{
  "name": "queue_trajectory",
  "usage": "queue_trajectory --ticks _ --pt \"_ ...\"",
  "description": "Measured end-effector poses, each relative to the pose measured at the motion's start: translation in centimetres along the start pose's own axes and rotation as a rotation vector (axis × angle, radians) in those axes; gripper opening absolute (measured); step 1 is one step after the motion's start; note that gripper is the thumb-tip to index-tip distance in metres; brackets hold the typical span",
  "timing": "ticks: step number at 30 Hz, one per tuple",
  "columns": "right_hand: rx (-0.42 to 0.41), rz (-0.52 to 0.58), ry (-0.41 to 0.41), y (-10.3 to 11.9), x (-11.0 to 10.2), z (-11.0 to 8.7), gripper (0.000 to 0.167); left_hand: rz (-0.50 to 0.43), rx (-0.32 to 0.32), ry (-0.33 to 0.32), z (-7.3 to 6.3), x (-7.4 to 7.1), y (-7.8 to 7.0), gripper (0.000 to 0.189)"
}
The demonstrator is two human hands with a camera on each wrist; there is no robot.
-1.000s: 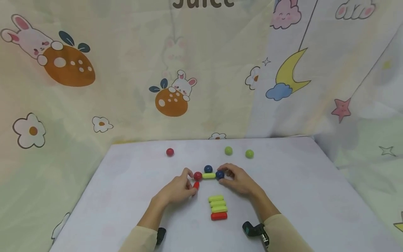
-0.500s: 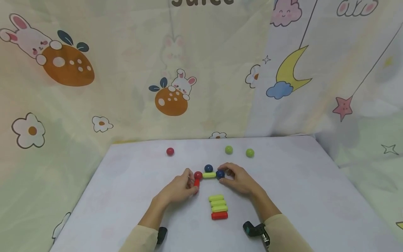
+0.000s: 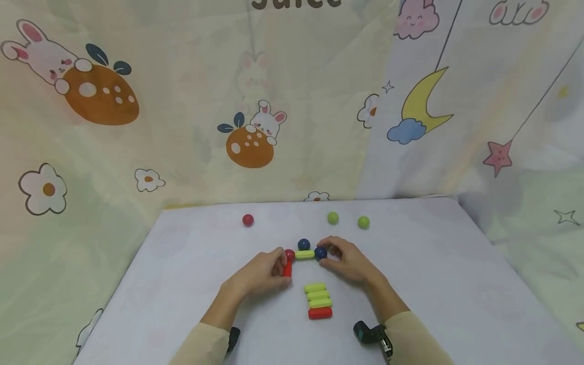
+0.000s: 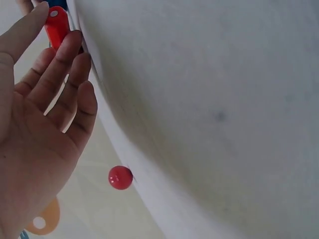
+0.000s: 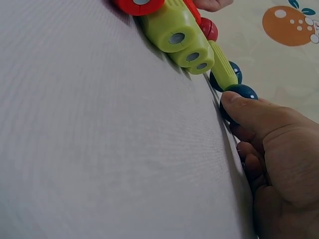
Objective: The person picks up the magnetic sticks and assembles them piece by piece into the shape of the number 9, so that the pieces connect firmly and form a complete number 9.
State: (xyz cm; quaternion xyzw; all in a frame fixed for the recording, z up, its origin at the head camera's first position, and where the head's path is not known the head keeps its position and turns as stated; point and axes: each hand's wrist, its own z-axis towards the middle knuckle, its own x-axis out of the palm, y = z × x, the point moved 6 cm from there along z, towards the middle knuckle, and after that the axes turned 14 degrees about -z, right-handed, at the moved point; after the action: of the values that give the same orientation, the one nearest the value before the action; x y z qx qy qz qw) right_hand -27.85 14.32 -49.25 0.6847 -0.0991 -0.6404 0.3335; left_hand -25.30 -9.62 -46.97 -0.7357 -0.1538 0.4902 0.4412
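Currently, a glossy red rod (image 3: 287, 270), tipped with a round grey disc (image 4: 54, 13), is pinched by the left hand (image 3: 261, 271) on the near side of a shiny red ball (image 3: 290, 254); contact seems made, though it is partly hidden. A smooth, dark blue ball (image 3: 321, 253) is gripped by the right hand (image 3: 348, 261). Between both balls, a ribbed yellow-green rod (image 3: 304, 255) is laid on the white counter (image 3: 424, 284).

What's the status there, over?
Left hand pinching red rod beside red ball. Right hand pinching blue ball at yellow-green rod's end. No obstruction seen.
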Motion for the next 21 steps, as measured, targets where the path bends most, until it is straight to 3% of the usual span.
queue_trajectory --ticks 6,21 --pt "-0.035 -0.013 -0.002 0.16 -0.05 0.12 0.040 0.019 -0.012 0.000 0.27 -0.12 -0.04 0.038" --pt "0.007 -0.020 -0.010 -0.17 0.03 0.11 0.040 0.041 -0.001 0.025 0.60 0.16 -0.46 0.036"
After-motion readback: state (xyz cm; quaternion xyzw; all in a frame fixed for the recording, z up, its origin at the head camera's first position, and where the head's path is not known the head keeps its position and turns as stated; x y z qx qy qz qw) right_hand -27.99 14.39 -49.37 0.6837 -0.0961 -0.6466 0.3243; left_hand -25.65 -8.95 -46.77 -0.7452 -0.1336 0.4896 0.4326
